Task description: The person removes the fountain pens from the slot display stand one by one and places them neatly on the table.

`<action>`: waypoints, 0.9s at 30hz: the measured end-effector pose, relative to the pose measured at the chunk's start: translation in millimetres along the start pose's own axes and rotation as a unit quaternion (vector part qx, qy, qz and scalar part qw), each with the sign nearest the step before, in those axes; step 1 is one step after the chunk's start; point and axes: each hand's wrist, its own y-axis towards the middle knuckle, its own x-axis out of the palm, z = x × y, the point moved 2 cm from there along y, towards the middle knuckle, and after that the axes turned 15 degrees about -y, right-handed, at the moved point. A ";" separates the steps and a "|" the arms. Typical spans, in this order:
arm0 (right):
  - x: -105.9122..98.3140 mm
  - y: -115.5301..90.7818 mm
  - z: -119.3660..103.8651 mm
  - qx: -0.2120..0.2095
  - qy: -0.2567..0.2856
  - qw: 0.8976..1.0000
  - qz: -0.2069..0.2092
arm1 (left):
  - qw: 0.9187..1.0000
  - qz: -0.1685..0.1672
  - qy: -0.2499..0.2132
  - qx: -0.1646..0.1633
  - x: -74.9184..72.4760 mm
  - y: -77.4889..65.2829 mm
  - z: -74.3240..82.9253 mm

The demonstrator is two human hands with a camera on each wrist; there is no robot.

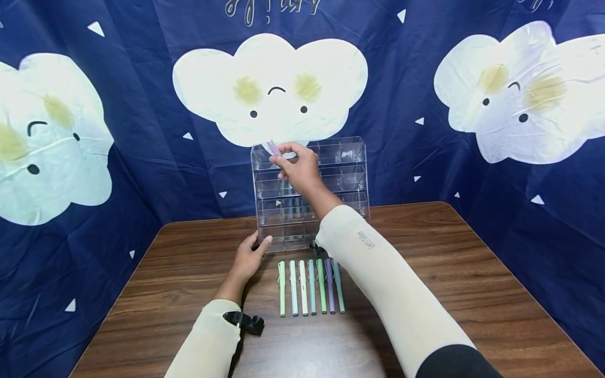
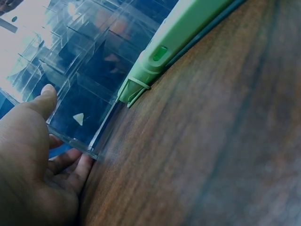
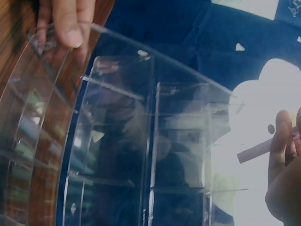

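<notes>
A clear plastic tiered organizer with many small compartments stands upright at the back of the table. In the head view, my right hand pinches a pale lilac pen between thumb and fingers, over the organizer's upper left compartments. The right wrist view shows one end of the pen sticking out past the fingertips. My left hand grips the organizer's lower left side, thumb in front and the other fingers around the edge, as the left wrist view shows of that hand.
In front of the organizer lies a row of several capped pens, from a light green pen to a purple pen and a teal pen. Behind the wooden table hangs a blue cloth with clouds.
</notes>
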 end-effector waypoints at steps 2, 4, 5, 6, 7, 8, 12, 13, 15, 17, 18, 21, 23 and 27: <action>-1.1 -0.8 -3.2 -0.006 0.018 1.000 -0.004 | 1.000 -0.001 -0.002 0.000 -0.4 0.0 -0.1; -2.3 -1.9 -5.0 -0.006 0.034 0.999 -0.013 | 1.000 -0.002 -0.002 -0.002 -1.0 0.1 -0.8; -3.2 -2.6 -5.7 -0.005 0.043 0.999 -0.018 | 1.000 -0.001 -0.002 -0.002 -1.2 0.2 -1.2; -4.2 -3.6 -6.2 -0.004 0.051 0.998 -0.021 | 1.000 -0.002 -0.002 -0.003 -1.5 0.4 -1.7; -5.6 -4.6 -6.6 -0.004 0.056 0.998 -0.023 | 1.000 -0.002 -0.001 -0.004 -1.7 0.5 -2.1; -7.2 -5.7 -6.5 -0.004 0.060 0.998 -0.023 | 1.000 -0.003 0.002 -0.004 -1.8 0.7 -2.4; -16.4 -11.8 -6.7 -0.012 0.077 0.997 -0.023 | 1.000 -0.005 0.004 -0.003 -0.9 1.3 -1.3; -18.8 -13.4 -6.0 -0.012 0.081 0.996 -0.023 | 1.000 -0.005 0.005 -0.004 -0.7 1.3 -1.0; -23.8 -17.1 -4.0 -0.011 0.092 0.995 -0.026 | 1.000 -0.004 0.007 -0.004 -0.3 1.4 -0.2; -29.0 -20.9 -0.3 -0.008 0.098 0.995 -0.029 | 1.000 -0.003 0.010 -0.006 0.5 1.1 0.6; -31.6 -23.3 1.9 -0.005 0.099 0.995 -0.031 | 1.000 -0.002 0.010 -0.007 0.8 1.0 0.7; -39.2 -32.3 9.1 -0.001 0.100 0.994 -0.044 | 1.000 -0.003 0.011 -0.011 1.6 0.7 0.4; -44.0 -39.5 13.7 -0.004 0.095 0.994 -0.058 | 1.000 -0.002 0.009 -0.014 1.6 0.7 -0.2; -51.9 -53.6 20.0 -0.012 0.086 0.992 -0.087 | 1.000 0.000 0.007 -0.008 0.4 0.8 0.1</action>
